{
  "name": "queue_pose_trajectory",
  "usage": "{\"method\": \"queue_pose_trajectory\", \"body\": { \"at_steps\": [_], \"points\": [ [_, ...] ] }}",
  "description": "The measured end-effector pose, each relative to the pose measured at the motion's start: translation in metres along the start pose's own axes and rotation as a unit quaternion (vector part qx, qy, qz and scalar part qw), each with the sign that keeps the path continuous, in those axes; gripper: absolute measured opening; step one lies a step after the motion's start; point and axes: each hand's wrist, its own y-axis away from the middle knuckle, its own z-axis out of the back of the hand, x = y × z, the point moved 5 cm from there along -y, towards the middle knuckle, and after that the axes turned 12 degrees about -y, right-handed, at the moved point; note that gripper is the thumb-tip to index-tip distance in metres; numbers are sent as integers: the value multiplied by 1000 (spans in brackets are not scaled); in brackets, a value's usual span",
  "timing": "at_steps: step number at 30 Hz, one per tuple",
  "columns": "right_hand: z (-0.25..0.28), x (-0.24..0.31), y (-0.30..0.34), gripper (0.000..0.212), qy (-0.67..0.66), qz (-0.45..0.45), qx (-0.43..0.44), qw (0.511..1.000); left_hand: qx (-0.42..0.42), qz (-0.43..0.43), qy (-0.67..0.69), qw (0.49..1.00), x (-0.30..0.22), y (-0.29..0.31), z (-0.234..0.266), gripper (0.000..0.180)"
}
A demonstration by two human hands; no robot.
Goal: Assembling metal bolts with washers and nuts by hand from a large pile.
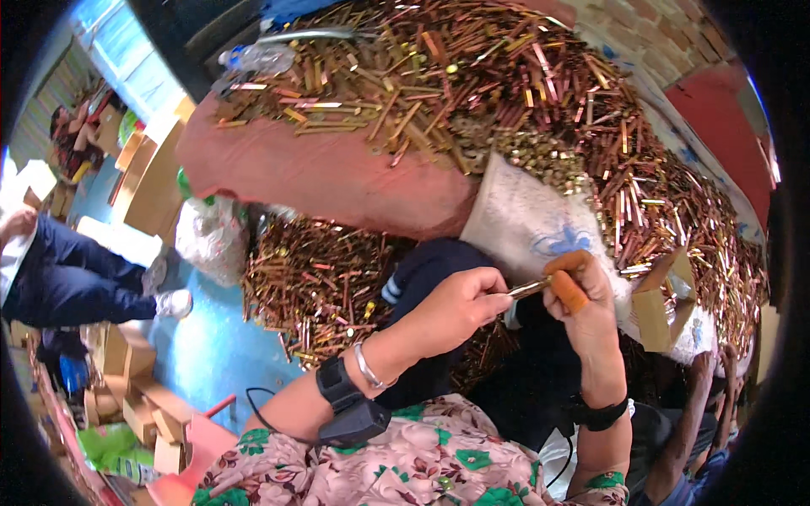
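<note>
Above my lap, my left hand (468,308) pinches one end of a slim, shiny metal bolt (528,289). The fingers of my right hand (582,291) close on its other end, with orange covers on some fingertips. The bolt lies almost level between both hands; its exact form is partly hidden by the fingers. Just beyond my hands a white woven sack (531,211) with a blue print drapes over the work surface's edge. A heap of small brass-coloured nuts (540,160) sits at its far edge.
Long brass-coloured bolts (506,67) are piled across the reddish table (329,177) and below it at left. An open cardboard box (662,304) stands right. A plastic bottle (257,57) lies far left. Another person's arms (692,413) reach in at lower right; someone stands left (67,270).
</note>
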Motion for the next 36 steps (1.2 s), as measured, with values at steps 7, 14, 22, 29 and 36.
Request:
{"method": "queue_pose_trajectory", "body": {
  "at_steps": [7,14,22,29,36],
  "points": [
    [-12,-11,23,10,60,19,35,997,35,42,74,996,27,25,-3,9],
    [-29,-18,33,9,62,-15,12,998,23,33,98,994,30,46,-1,10],
    [-40,-21,36,7,151,8,-24,988,-104,-82,-162,978,27,62,10,13],
    [-50,-34,39,6,-31,-96,-24,995,-162,-127,-230,951,25,72,14,15],
    [-57,-34,38,7,115,-6,40,993,-105,-25,-107,988,45,66,19,18]
  ]
}}
